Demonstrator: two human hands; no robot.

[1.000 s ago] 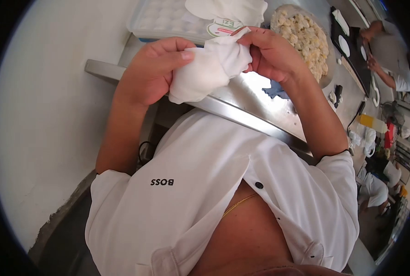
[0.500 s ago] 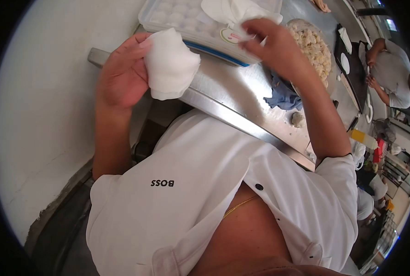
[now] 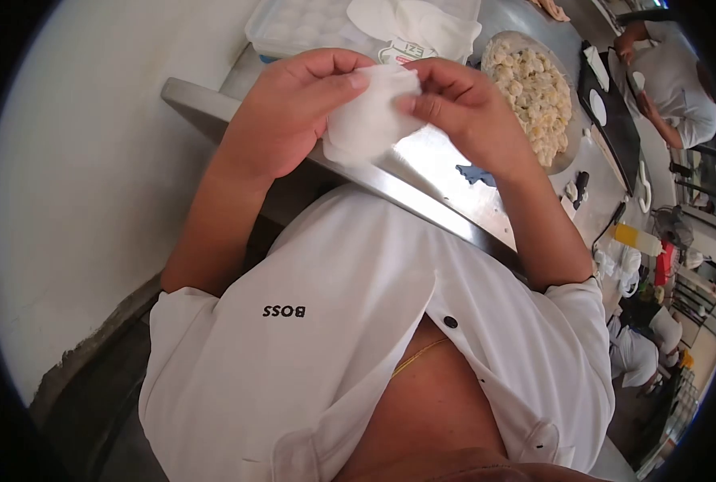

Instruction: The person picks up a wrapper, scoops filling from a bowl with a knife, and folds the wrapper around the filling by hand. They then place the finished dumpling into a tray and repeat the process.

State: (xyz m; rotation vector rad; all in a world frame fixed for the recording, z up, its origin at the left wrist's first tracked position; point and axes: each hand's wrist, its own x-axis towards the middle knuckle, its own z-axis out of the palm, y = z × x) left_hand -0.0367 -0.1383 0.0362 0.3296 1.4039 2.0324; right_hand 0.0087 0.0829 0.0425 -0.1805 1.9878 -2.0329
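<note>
My left hand [image 3: 297, 104] pinches a thin stack of soft white rounds, which look like dough wrappers [image 3: 366, 120], in front of my chest. My right hand [image 3: 462, 108] meets the wrappers at their far right edge, thumb and fingers closed on that edge, slightly blurred. Beyond both hands, more white wrappers [image 3: 422, 28] lie on a lidded clear plastic box [image 3: 255, 34], which shows rows of round white pieces inside.
Right of the box stands a bowl [image 3: 567, 153] of pale lumpy food [image 3: 528, 100]. A blue cloth [image 3: 476, 173] lies by my right forearm. The steel table's edge [image 3: 406, 193] runs before me, with a wall [image 3: 93, 161] at left. Another person [image 3: 679, 80] works at far right.
My right hand has come from the wrappers on the box to those in my left hand. My left hand has moved right, bringing its stack toward the middle.
</note>
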